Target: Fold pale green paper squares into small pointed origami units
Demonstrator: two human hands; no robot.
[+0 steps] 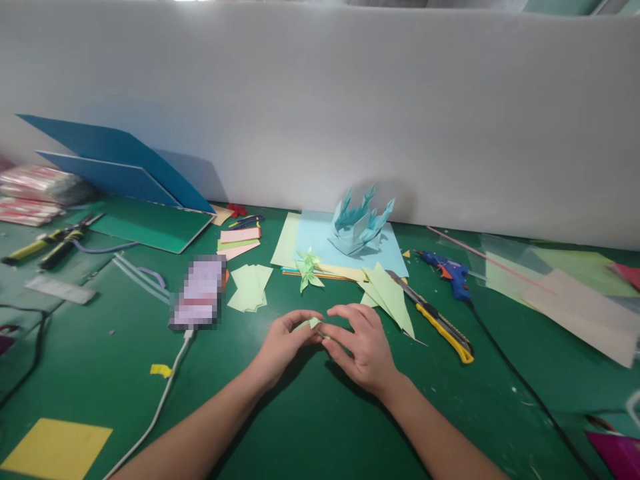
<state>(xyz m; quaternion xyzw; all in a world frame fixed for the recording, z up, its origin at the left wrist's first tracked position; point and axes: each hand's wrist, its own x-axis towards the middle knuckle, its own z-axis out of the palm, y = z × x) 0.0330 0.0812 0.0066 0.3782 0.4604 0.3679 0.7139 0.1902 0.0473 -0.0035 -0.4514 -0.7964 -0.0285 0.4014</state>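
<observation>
A small piece of folded pale green paper [314, 323] is held low over the green table. My left hand [286, 343] pinches it between thumb and fingers, which partly hide it. From the other side, my right hand [364, 343] has its fingertips and thumb at the paper's edge, with the index finger lifted. Just beyond my hands lies a light green folded paper flower [309, 268]. Cut strips of pale green paper [250, 288] sit to the left of it, and more green pieces [387, 297] lie to the right.
A blue folded-paper crown shape [361, 225] stands on light blue sheets at the back. On the right are a yellow box cutter [445, 330] and a corded blue glue gun [453, 275]. A phone [197, 292] with a white cable, pliers [63, 243] and a blue folder [125, 167] are left.
</observation>
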